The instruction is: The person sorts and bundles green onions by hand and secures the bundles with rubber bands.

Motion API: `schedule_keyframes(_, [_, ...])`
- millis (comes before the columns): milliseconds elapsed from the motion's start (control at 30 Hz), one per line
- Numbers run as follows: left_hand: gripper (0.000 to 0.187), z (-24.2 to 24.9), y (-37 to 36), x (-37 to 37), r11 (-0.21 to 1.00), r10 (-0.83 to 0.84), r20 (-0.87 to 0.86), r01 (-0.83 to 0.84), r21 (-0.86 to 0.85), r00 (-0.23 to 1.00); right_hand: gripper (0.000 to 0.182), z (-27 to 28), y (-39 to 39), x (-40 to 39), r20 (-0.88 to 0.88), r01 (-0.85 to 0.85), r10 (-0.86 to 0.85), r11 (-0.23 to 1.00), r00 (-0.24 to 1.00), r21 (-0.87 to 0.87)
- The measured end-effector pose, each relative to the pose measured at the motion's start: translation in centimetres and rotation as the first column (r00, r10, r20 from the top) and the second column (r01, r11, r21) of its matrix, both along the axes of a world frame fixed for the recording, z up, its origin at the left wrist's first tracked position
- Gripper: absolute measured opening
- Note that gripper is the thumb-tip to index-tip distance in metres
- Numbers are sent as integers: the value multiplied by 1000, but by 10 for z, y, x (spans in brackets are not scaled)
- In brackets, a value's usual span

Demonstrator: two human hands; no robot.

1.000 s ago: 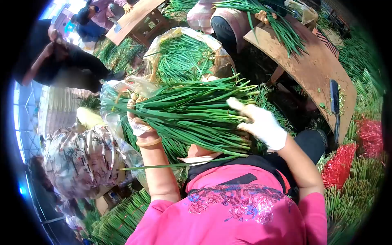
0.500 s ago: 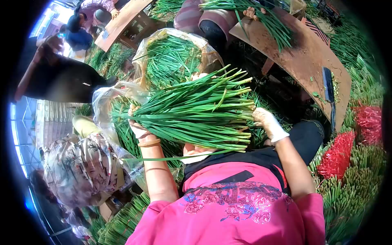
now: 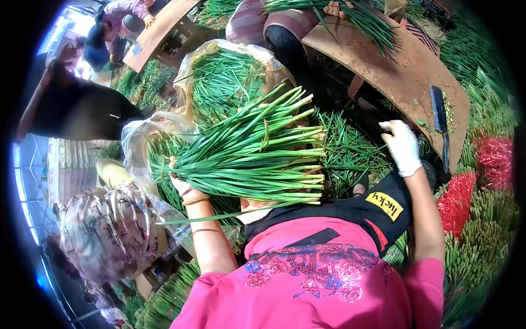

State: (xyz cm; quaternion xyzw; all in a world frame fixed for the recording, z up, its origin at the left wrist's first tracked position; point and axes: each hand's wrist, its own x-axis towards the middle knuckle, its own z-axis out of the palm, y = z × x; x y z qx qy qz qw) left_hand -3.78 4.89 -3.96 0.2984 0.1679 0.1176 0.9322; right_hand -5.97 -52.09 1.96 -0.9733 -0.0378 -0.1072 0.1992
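Note:
A wide bunch of green chives (image 3: 257, 159) lies across my lap, its leaf tips to the left and pale cut stem ends fanned out to the right. My left hand (image 3: 185, 188), gloved with a band at the wrist, is closed around the leafy end; its fingers are partly hidden under the leaves. Clear of the stems, my right hand (image 3: 402, 145) in a white glove is in the air near the edge of the wooden board (image 3: 378, 55). Its fingers are loosely bent and apart, with nothing visible in them. One long leaf hangs loose over my left forearm.
A cleaver (image 3: 440, 109) rests on the board. Plastic-lined bags (image 3: 183, 88) of chives stand ahead and left. Red plastic ties (image 3: 457, 203) lie on stacked bundles at right. Loose leaves (image 3: 350, 151) cover the ground. Another person's hand (image 3: 335, 10) is at the board's far end.
My right hand has left the stem ends and moved right, toward the board. The bunch, still in my left hand, has shifted slightly left.

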Motion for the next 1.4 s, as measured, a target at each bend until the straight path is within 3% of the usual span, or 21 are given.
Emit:
schedule_keyframes(67, [24, -17, 18, 1, 990, -132, 45, 129, 55, 990, 30, 21, 56, 5, -58, -48, 76, 921, 995, 388])
schedule_keyframes(200, [24, 27, -23, 2, 990, 139, -84, -137, 34, 987, 26, -4, 125, 21, 13, -267, 280, 900, 960, 345])
schedule_keyframes(333, [24, 22, -1, 9, 993, -118, 23, 118, 9, 993, 12, -10, 123, 34, 272, -401, 362, 911, 891, 100])
schedule_keyframes(433, [22, 7, 0, 5, 999, 34, -66, -36, -24, 997, 9, -7, 96, 31, 222, -404, 405, 913, 887, -54])
schedule_keyframes(533, [21, 8, -6, -2, 999, 18, -59, -20, -30, 998, 8, -54, 9, 29, -158, -311, 270, 870, 950, -382])
schedule_keyframes(567, [21, 8, -6, -5, 999, 31, -70, -33, -29, 997, 12, -75, -20, 24, -514, -371, -31, 656, 857, -658])
schedule_keyframes(600, [21, 8, -6, -4, 999, 38, -79, -40, -26, 996, 17, -93, -50, 12, -660, -474, -129, 596, 741, -648])
schedule_keyframes(667, [20, 5, -4, -5, 992, -55, 3, 55, -118, 998, 18, -53, -23, 14, -631, -369, -74, 755, 773, -542])
schedule_keyframes(733, [21, -11, 10, -1, 988, -137, 14, 137, -76, 991, 22, -27, 16, 13, -502, -144, 190, 981, 844, 130])
schedule_keyframes(767, [22, -11, 8, 0, 993, -106, 14, 106, -52, 994, 22, -28, 40, 15, -529, 81, 310, 802, 790, 591])
schedule_keyframes(800, [24, -9, 4, 0, 997, -73, 14, 73, -27, 997, 24, -35, 63, 19, -485, 323, 436, 395, 758, 860])
schedule_keyframes(867, [24, 12, -20, 0, 993, 117, -103, -117, 7, 988, 20, -47, 99, 28, -415, 196, 469, 447, 780, 873])
schedule_keyframes(967, [23, 7, -9, 0, 1000, 16, -24, -16, -22, 1000, 14, -59, 119, 36, -421, 249, 388, 420, 820, 873])
schedule_keyframes(1033, [23, -6, 8, 4, 985, -170, 68, 170, 7, 983, 16, -50, 102, 32, -378, 24, 329, 726, 865, 687])
schedule_keyframes(1133, [30, 19, -33, -10, 992, 128, -160, -128, 8, 979, 17, -87, 34, 27, -326, -165, 166, 986, 931, 33])
schedule_keyframes(1167, [34, 1, -14, -14, 993, -114, -79, 117, 25, 990, 18, -85, 9, 24, -570, -219, 40, 944, 821, -249])
schedule_keyframes(1200, [37, -21, 8, -19, 888, -117, 39, 122, -444, 992, 19, -83, -4, 22, -727, -328, -156, 815, 669, -477])
schedule_keyframes(1233, [42, -44, 28, -23, 573, -65, 146, 157, -805, 987, 24, -82, -1, 18, -687, -308, -136, 820, 714, -482])
schedule_keyframes(1300, [38, -30, 17, -22, 695, -36, 54, 63, -716, 998, 34, -80, 17, 2, -598, -266, -95, 832, 796, -486])
schedule_keyframes(1333, [36, -22, 10, -21, 749, -20, 5, 19, -662, 1000, 51, -49, 40, -3, -576, -254, 122, 955, 808, -154])
schedule_keyframes(1400, [36, -4, -16, -18, 997, 73, -121, -76, -19, 990, 58, -31, 83, -16, -302, -311, 417, 887, 857, 342])
